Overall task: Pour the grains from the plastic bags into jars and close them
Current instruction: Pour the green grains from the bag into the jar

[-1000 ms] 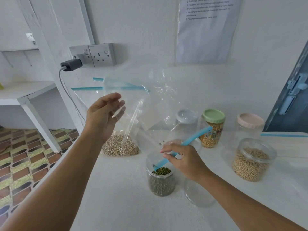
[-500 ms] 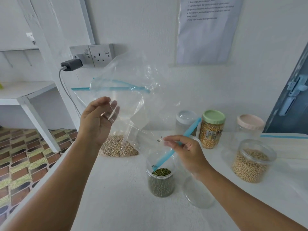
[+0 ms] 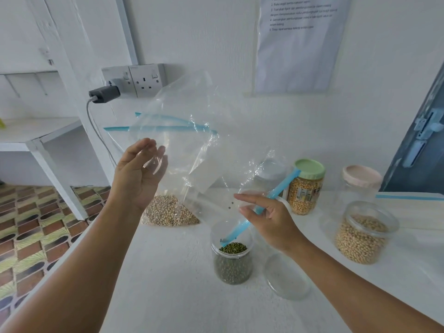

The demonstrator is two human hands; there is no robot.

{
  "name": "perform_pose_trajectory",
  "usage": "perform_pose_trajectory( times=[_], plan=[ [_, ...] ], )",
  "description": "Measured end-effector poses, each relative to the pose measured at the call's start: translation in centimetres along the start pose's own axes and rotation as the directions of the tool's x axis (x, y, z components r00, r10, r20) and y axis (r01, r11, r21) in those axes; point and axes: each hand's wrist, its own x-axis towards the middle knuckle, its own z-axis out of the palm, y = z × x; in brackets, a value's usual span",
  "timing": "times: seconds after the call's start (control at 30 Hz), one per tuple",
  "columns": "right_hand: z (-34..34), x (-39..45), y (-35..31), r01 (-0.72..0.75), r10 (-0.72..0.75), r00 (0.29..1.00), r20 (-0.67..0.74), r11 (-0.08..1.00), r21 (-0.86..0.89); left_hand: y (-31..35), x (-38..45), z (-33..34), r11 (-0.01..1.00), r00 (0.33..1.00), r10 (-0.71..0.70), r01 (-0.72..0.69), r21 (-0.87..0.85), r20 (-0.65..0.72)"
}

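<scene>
A nearly empty clear plastic bag (image 3: 192,131) with a blue zip strip hangs tilted over an open jar of green mung beans (image 3: 231,258). My left hand (image 3: 139,179) grips the bag's raised bottom end, its fingers showing through the plastic. At the bag's mouth, just above the jar's rim, my right hand (image 3: 266,217) pinches the blue strip. Two or three beans cling inside the bag near its mouth. The jar's clear lid (image 3: 286,277) lies flat on the white table (image 3: 168,296), right of the jar.
A zip bag of pale grains (image 3: 168,210) stands behind, against the wall. To the right are a green-lidded corn jar (image 3: 305,188), a pink-lidded jar (image 3: 360,183), an open jar of soybeans (image 3: 362,236) and a flat bag (image 3: 408,197). The table's edge runs along the left.
My left hand has lifted the bag's bottom end a little higher and tilted it more steeply. The right hand has kept the mouth over the jar. The bag has emptied to a few beans.
</scene>
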Motion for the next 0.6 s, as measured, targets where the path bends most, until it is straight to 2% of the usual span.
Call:
perform_pose_trajectory(
  times=[0.2, 0.47, 0.6],
  plan=[
    [0.57, 0.27, -0.62, 0.007, 0.007, 0.993, -0.121, 0.994, 0.111, 0.21, 0.02, 0.21, 1.0, 1.0, 0.004, -0.004, -0.015, 0.009],
    [0.56, 0.83, -0.26, 0.075, -0.083, 0.993, -0.083, 0.993, -0.096, -0.1, -0.42, 0.39, 1.0, 1.0, -0.012, 0.012, -0.007, 0.001],
    [0.49, 0.78, -0.25, 0.092, -0.095, 0.995, -0.02, 0.987, -0.129, -0.04, -0.6, 0.6, 0.999, 1.0, -0.013, 0.013, -0.033, 0.007]
  ],
)
